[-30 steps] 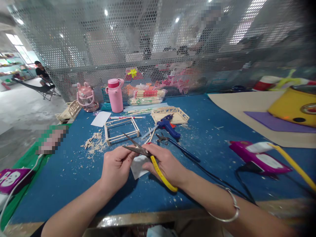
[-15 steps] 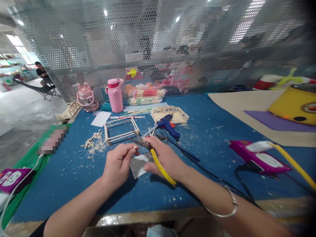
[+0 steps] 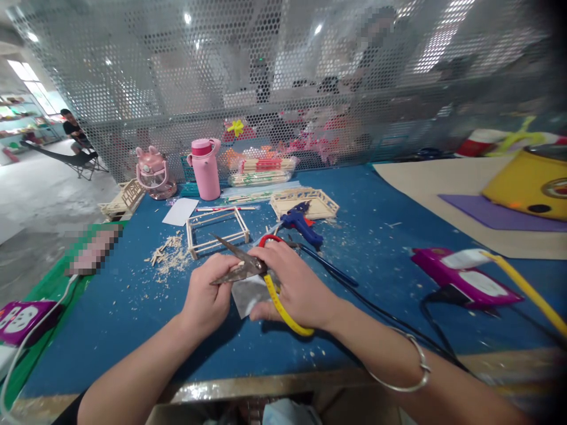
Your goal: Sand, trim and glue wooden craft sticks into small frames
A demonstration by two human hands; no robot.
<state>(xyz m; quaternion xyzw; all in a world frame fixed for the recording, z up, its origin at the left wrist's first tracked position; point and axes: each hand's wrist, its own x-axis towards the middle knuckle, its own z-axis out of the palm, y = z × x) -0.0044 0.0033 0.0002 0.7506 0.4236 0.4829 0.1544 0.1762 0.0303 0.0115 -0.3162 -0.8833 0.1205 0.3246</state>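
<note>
**Scissors open again over the paper scrap**

The right hand (image 3: 297, 284) is clamped round the handles of the scissors (image 3: 239, 267). The blades, shut half a second ago, now gape toward 10 o'clock, so the cutting looks to be between snips. The left hand (image 3: 207, 293) has its fingertips bunched together at the blades; what they pinch is too small to tell. The scissors hover over a paper scrap (image 3: 248, 297), with a stick frame (image 3: 217, 229) at 12 o'clock.

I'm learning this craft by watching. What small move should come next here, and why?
Probably squeeze the scissors shut. The right hand holds them with the blades open, and the left hand has its fingertips right at the blades, over the paper scrap. What they pinch is too small to tell.
</note>
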